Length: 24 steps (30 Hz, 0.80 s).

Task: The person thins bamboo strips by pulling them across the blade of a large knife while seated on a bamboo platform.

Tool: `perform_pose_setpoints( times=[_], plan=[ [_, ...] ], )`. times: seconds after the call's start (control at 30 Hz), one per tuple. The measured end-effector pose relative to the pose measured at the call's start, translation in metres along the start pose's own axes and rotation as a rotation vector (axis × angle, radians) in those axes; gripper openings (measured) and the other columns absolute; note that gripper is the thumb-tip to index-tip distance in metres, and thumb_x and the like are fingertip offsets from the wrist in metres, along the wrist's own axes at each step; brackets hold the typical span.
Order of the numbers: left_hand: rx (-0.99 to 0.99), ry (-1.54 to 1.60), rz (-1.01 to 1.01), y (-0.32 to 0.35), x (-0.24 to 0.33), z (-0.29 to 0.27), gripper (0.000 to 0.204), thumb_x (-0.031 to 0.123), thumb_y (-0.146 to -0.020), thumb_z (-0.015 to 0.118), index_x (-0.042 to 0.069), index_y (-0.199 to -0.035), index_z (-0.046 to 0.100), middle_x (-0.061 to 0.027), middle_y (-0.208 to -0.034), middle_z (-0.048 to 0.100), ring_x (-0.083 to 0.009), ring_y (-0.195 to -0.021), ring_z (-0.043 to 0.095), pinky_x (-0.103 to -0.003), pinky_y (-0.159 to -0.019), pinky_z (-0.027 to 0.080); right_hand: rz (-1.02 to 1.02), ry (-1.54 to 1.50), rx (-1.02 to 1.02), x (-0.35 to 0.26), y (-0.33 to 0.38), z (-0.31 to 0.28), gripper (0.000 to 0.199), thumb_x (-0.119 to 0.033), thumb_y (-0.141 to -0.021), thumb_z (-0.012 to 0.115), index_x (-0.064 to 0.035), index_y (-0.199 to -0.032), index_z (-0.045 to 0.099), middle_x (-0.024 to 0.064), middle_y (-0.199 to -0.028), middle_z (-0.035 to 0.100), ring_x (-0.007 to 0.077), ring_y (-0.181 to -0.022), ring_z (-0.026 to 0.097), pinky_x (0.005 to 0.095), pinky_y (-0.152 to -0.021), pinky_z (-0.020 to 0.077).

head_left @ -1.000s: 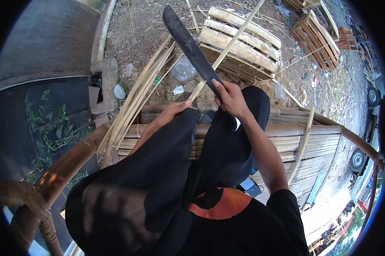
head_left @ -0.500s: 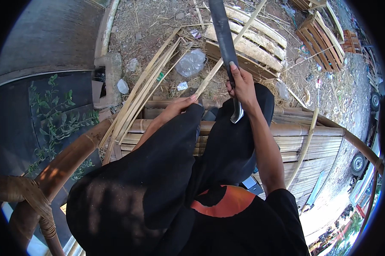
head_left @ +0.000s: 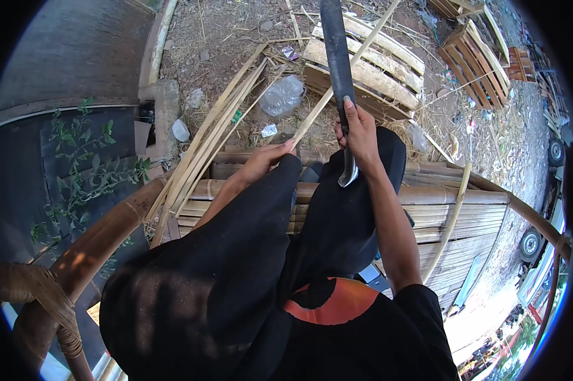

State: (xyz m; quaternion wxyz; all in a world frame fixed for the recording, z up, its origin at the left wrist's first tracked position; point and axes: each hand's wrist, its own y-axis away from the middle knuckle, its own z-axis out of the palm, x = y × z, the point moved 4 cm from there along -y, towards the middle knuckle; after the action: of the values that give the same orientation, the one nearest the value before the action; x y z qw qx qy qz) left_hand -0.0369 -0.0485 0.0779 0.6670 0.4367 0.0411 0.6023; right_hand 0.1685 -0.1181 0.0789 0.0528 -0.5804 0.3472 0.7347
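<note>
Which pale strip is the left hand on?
The held strip, slanting up-right behind the machete, gripped by the left hand. The bundle at left and the lone strip at right aren't held.

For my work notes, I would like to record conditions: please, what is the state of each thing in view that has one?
Left hand: closed on bamboo strip
Right hand: closed around machete grip
Machete: unsheathed, pointing away, tip outside picture
Bamboo strip: held, extended forward
Strip pile: gathered lengthwise, no tie visible
Clear plastic: crumpled, on ground
</note>
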Motion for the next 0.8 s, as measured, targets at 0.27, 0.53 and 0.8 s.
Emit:
perform_pose_setpoints(
  times=[0.27, 0.53, 0.8],
  plan=[
    [-0.061, -0.084, -0.021, 0.002, -0.007, 0.001, 0.037, 0.042, -0.102, 0.045, 0.009, -0.094, 0.060, 0.0060, -0.074, 0.051, -0.0014, -0.062, 0.046, -0.018, -0.055, 0.036, -0.086, 0.030, 0.100, -0.013, -0.023, -0.029, 0.047, -0.049, -0.100, 0.048, -0.0056, -0.084, 0.056, -0.0002, -0.056, 0.050, 0.0055, -0.045, 0.044, 0.0214, -0.042, 0.0348],
    [-0.006, -0.142, -0.072, 0.015, 0.006, 0.015, 0.038, 0.044, -0.102, 0.044, 0.011, -0.086, 0.056, 0.0092, -0.069, 0.043, 0.0014, -0.059, 0.039, -0.017, -0.051, 0.031, -0.065, -0.003, 0.142, -0.008, -0.025, -0.029, 0.049, -0.051, -0.099, 0.048, -0.0056, -0.080, 0.053, 0.0006, -0.053, 0.049, 0.0069, -0.041, 0.045, 0.0212, -0.041, 0.0363],
    [-0.024, -0.188, -0.062, 0.016, 0.004, 0.016, 0.039, 0.044, -0.103, 0.043, 0.012, -0.085, 0.055, 0.0095, -0.067, 0.040, 0.0009, -0.054, 0.034, -0.018, -0.048, 0.028, -0.070, -0.041, 0.135, -0.011, -0.042, -0.059, 0.047, -0.049, -0.100, 0.047, -0.0067, -0.080, 0.052, 0.0012, -0.055, 0.049, 0.0057, -0.043, 0.044, 0.0212, -0.040, 0.0357]
  ],
)
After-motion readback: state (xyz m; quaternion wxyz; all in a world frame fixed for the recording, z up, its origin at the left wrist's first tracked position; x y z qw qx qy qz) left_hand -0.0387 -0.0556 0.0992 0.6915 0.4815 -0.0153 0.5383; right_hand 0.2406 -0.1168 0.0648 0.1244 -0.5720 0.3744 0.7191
